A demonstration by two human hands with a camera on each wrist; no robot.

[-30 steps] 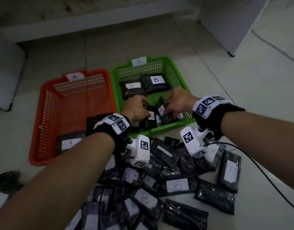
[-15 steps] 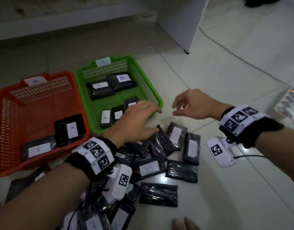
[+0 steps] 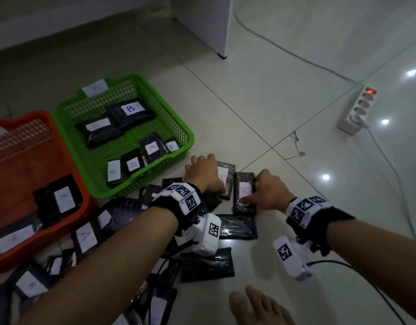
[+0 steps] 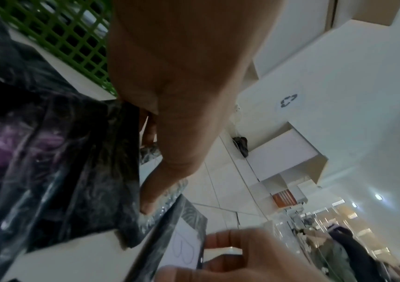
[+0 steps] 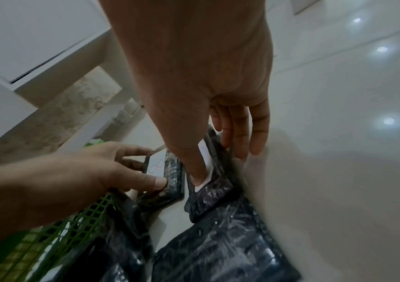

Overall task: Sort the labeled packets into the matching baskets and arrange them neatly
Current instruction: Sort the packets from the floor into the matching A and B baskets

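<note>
The left hand [image 3: 203, 174] is closing on a black packet [image 3: 225, 178] lying on the floor just right of the green basket [image 3: 179, 127], thumb and fingers pinching its edges; the left wrist view shows what looks like a B on its white label. Going left to right from that green basket as the landmark: the orange basket [image 3: 85, 205], directly to its left, is holding a few packets, one label seeming to read A. The green basket itself is carrying two large packets at its far end, one clearly marked B, and a row of smaller ones along its near wall. Just right of the left-hand packet, the right hand [image 3: 264, 191] is gripping a second packet [image 3: 244, 195], thumb pressing on the label and fingers curling round the far edge; its letter is unreadable. In front of the green basket, a heap of packets [image 3: 89, 238] is waiting on the floor, so by my judgement sorting is well short of halfway, with tidying of both baskets also remaining.
</note>
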